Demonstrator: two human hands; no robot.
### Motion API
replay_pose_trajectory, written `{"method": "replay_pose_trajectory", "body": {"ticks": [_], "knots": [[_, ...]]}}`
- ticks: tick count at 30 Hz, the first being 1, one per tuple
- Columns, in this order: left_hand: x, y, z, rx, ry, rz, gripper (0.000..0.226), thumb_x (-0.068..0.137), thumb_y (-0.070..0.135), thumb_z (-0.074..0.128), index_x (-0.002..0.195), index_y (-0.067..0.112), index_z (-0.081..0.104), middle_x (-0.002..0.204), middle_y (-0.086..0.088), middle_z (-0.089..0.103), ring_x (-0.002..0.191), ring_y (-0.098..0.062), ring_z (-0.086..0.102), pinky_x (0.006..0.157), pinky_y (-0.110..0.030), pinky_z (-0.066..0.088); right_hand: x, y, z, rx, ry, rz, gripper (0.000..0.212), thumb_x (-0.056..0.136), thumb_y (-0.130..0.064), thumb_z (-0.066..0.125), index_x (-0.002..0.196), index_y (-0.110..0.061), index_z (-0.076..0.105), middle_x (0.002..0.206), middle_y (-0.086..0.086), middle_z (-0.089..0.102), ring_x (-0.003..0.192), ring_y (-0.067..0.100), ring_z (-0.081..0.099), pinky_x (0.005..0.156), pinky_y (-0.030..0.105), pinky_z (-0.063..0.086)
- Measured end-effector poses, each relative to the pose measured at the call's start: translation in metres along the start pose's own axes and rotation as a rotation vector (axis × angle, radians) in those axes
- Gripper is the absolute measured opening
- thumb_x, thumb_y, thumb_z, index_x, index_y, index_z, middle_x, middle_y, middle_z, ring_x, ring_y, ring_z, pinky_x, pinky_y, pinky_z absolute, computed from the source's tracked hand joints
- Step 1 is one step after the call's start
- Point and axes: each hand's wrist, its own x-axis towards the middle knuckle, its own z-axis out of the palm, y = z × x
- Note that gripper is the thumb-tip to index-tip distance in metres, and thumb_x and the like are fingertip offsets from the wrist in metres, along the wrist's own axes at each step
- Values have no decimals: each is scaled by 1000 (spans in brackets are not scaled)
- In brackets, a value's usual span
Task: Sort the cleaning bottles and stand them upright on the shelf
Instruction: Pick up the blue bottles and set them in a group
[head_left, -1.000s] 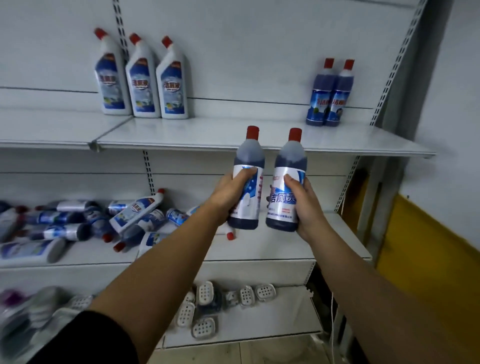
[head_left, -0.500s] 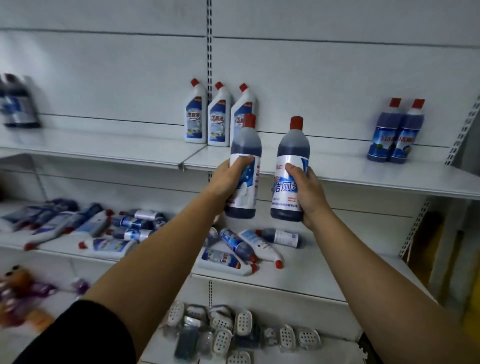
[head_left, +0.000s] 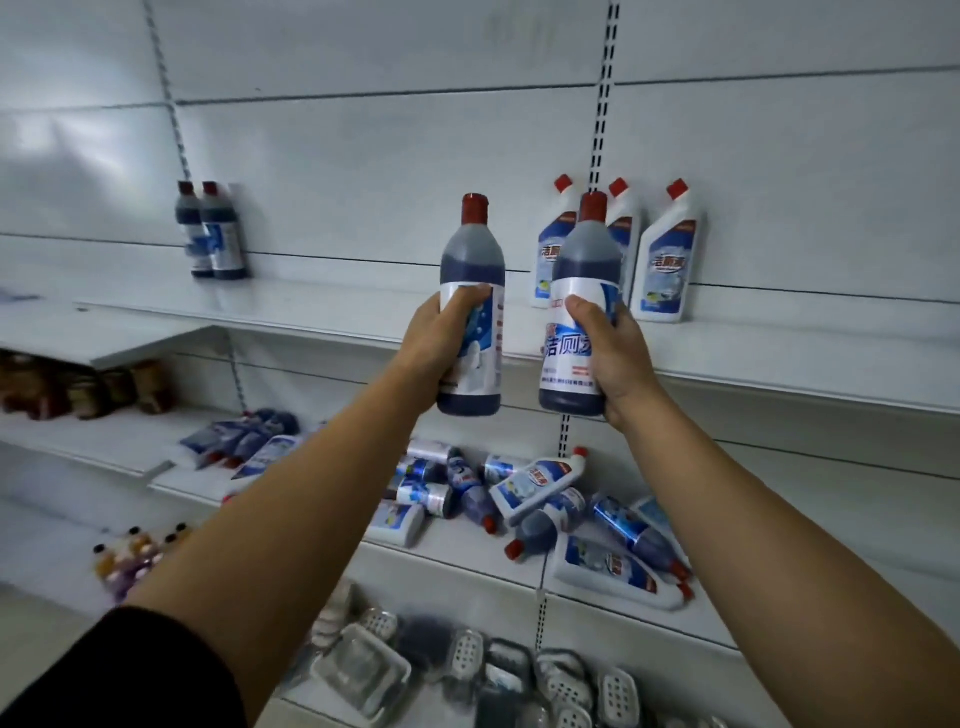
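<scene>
My left hand (head_left: 441, 338) grips a dark blue bottle (head_left: 471, 270) with a red cap, held upright in the air. My right hand (head_left: 613, 353) grips a second, matching dark blue bottle (head_left: 584, 270) beside it. Both hang in front of the upper shelf (head_left: 311, 317). On that shelf two dark blue bottles (head_left: 213, 234) stand upright at the left, and three white angled-neck bottles (head_left: 665, 260) stand behind my right hand. A heap of lying bottles (head_left: 535, 499) covers the middle shelf (head_left: 467, 551) below.
More lying bottles (head_left: 244, 441) sit further left on the middle shelf, beside brown jars (head_left: 83, 389). White soap dishes and clear trays (head_left: 467, 660) fill the lowest shelf. Small colourful bottles (head_left: 135, 556) stand at the lower left.
The view has swung left along the shelving. Both hands have carried their bottles leftward and slightly higher, past the three white bottles; the pair of dark blue bottles at the left has come into view.
</scene>
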Motion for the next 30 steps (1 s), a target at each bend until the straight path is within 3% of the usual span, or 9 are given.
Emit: {"method": "replay_pose_trajectory", "body": {"ticks": [6, 10, 18, 21, 25, 28, 30], "knots": [[32, 1, -101, 85, 108, 40, 27, 97, 46, 51, 110, 23, 53, 99, -4, 72, 85, -22, 72, 70, -32, 56, 30, 20, 105, -16, -113, -7, 27, 89, -25, 68, 111, -17, 54, 89, 5, 69, 72, 17, 69, 67, 34, 58], [54, -7, -156, 82, 225, 66, 33, 96, 43, 53, 119, 20, 52, 107, -7, 70, 94, -25, 69, 82, -39, 56, 58, 32, 167, -76, -169, -19, 22, 89, -28, 67, 106, -24, 53, 94, 2, 70, 75, 17, 70, 63, 30, 58], [131, -30, -254, 105, 365, 112, 29, 95, 41, 56, 118, 24, 48, 101, 2, 65, 91, -18, 66, 70, -29, 49, 144, 71, 276, -46, -192, -55, 44, 84, -30, 73, 118, -13, 52, 101, 8, 68, 80, 21, 70, 72, 37, 60], [170, -35, -287, 127, 420, 115, 32, 95, 42, 56, 119, 23, 48, 106, -1, 66, 91, -19, 66, 69, -28, 49, 184, 84, 312, -60, -217, -97, 47, 82, -28, 74, 120, -13, 51, 103, 9, 67, 83, 22, 70, 74, 38, 60], [221, -41, -327, 195, 467, 97, 36, 95, 46, 55, 122, 25, 46, 112, 0, 63, 96, -19, 64, 70, -26, 47, 227, 97, 363, -101, -250, -132, 46, 84, -29, 73, 120, -17, 47, 107, 6, 65, 87, 20, 69, 75, 34, 60], [253, -50, -359, 273, 494, 108, 33, 94, 45, 56, 120, 26, 46, 106, 3, 62, 86, -12, 62, 66, -23, 46, 255, 113, 399, -68, -252, -109, 45, 83, -28, 73, 117, -19, 45, 104, 3, 64, 84, 16, 69, 68, 28, 57], [271, -59, -380, 300, 492, 109, 36, 94, 45, 57, 122, 25, 47, 110, 1, 62, 92, -17, 63, 77, -29, 49, 268, 125, 420, -74, -264, -96, 45, 83, -27, 72, 117, -19, 44, 102, 1, 63, 82, 14, 68, 62, 24, 54]]}}
